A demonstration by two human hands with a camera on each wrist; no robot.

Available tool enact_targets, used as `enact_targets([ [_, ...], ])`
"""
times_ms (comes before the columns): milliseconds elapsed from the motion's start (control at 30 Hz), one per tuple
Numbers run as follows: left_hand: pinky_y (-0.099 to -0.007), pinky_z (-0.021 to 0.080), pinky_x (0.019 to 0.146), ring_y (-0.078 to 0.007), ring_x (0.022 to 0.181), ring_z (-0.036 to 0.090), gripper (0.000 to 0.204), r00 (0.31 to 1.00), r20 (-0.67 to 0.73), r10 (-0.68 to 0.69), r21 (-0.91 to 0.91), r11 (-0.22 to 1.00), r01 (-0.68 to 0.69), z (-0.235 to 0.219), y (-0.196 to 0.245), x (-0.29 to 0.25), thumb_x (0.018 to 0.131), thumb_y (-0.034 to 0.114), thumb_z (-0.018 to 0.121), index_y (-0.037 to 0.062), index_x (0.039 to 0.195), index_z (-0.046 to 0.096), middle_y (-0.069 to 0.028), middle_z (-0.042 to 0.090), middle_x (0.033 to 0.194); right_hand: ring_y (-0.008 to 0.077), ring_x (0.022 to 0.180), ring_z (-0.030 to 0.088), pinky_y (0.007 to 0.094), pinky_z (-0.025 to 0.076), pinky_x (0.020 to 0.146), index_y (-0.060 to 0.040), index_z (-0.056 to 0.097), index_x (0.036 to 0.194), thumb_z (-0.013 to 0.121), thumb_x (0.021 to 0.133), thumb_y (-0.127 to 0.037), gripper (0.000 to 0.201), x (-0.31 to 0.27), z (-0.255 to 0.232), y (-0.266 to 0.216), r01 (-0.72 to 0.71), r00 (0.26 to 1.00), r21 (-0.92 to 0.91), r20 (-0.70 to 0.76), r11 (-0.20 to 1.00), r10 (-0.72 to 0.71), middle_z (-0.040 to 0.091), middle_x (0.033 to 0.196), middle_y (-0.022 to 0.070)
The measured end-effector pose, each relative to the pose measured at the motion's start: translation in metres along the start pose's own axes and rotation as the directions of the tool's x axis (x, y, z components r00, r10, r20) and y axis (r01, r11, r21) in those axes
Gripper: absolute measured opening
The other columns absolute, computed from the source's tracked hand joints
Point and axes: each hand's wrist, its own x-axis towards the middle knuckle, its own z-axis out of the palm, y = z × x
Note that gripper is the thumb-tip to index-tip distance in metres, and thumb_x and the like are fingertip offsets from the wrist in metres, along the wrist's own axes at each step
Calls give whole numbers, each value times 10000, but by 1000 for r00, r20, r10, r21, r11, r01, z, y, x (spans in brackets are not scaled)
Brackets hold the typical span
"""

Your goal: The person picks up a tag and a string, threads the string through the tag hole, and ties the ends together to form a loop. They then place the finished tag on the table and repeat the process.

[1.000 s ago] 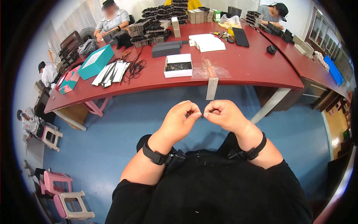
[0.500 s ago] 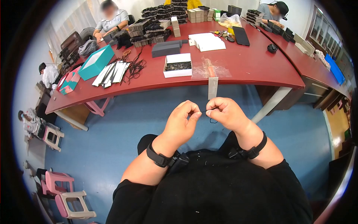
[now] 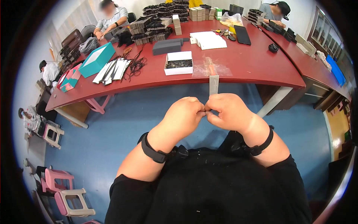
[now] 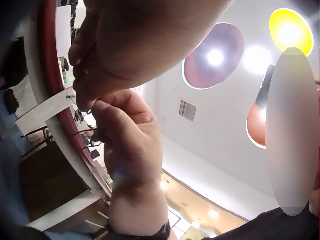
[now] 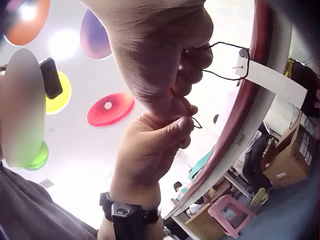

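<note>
A thin black cord [image 5: 231, 78] loops out from the fingers of my right hand [image 5: 160, 55] in the right wrist view, and a short bend of it shows beside the left fingertips. My left hand [image 3: 182, 118] pinches the cord, thumb against forefinger. My right hand [image 3: 232, 114] also pinches it, and the fingertips of both hands meet in front of my body, above the floor. In the left wrist view several dark cord ends [image 4: 86, 132] stick out near the right hand [image 4: 131, 142]. The exact crossing of the cord is hidden by the fingers.
Beyond the hands is a red table [image 3: 253, 67] with a white box [image 3: 179, 70] of dark bits, a teal box [image 3: 97, 59], white strips and black cords. A pale strip [image 3: 213, 85] juts over its front edge. People sit at the far sides.
The hands, slightly apart half a second ago with cord stretched between them, have come together at the fingertips. The right hand has risen a little, its knuckles turned more upward.
</note>
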Motion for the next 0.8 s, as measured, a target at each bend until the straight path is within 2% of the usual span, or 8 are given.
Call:
enact_targets([
  [200, -316, 459, 579, -218, 635, 577, 79, 974, 132, -185, -197, 958, 209, -3, -10, 7, 748, 50, 675, 8, 805, 640, -91, 603, 703, 249, 609, 541, 342, 438, 526, -75, 614, 731, 672, 603, -62, 142, 7, -4, 8, 215, 976, -196, 9, 957, -218, 524, 674, 40],
  [267, -262, 445, 548, -146, 638, 580, 85, 782, 467, -412, -532, 576, 621, -3, -26, 7, 768, 57, 689, -6, 770, 632, -74, 627, 737, 239, 603, 535, 336, 435, 523, -73, 634, 777, 680, 605, -43, 181, 7, -2, 10, 235, 967, -196, -57, 952, -250, 525, 678, 39],
  [333, -228, 436, 586, -100, 676, 559, 113, 800, 510, -315, -703, 383, 599, 2, -37, 2, 815, 103, 657, -6, 799, 633, -47, 626, 757, 230, 598, 529, 330, 433, 520, -71, 655, 823, 688, 606, -24, 224, 5, 6, 14, 257, 951, -202, -123, 945, -285, 525, 683, 37],
  [433, -228, 429, 652, -112, 695, 544, 78, 921, 309, -237, -943, -203, 264, 18, -39, -3, 843, 87, 626, 11, 859, 632, -54, 626, 793, 216, 657, 538, 300, 448, 578, -50, 644, 1023, 661, 699, 38, 336, -3, 38, 11, 132, 891, -29, -436, 991, -131, 532, 718, 64],
  [600, -231, 427, 687, -114, 763, 542, 67, 889, 57, -455, -988, -154, -16, 37, -24, 1, 848, 71, 620, 17, 884, 637, -34, 605, 835, 156, 684, 532, 273, 447, 622, -14, 609, 1119, 633, 826, -40, 295, -1, 57, -1, -13, 876, 392, -440, 920, 199, 573, 782, 71],
  [700, -261, 446, 758, -131, 839, 552, 66, 851, -236, -469, -972, 125, -200, 49, -20, 5, 837, 8, 620, 9, 902, 630, -30, 565, 915, 114, 686, 506, 252, 421, 631, 1, 633, 1034, 619, 859, -91, 199, 6, 61, 5, -45, 844, 802, -288, 596, 452, 573, 785, 23],
  [767, -249, 450, 741, -127, 830, 543, 82, 838, -334, -433, -939, 235, -253, 51, -16, 8, 821, -23, 627, -9, 903, 630, -34, 552, 908, 90, 685, 484, 220, 383, 632, -3, 641, 913, 607, 876, -120, 128, 7, 62, 7, 2, 845, 998, 36, -70, 534, 575, 806, -4],
  [800, -237, 455, 725, -124, 821, 534, 101, 816, -424, -392, -892, 335, -302, 52, -14, 7, 806, -54, 634, -27, 903, 630, -39, 539, 901, 90, 685, 484, 220, 383, 632, -3, 641, 913, 607, 876, -120, 128, 7, 59, 6, 10, 843, 998, 28, -67, 537, 575, 806, -4],
])
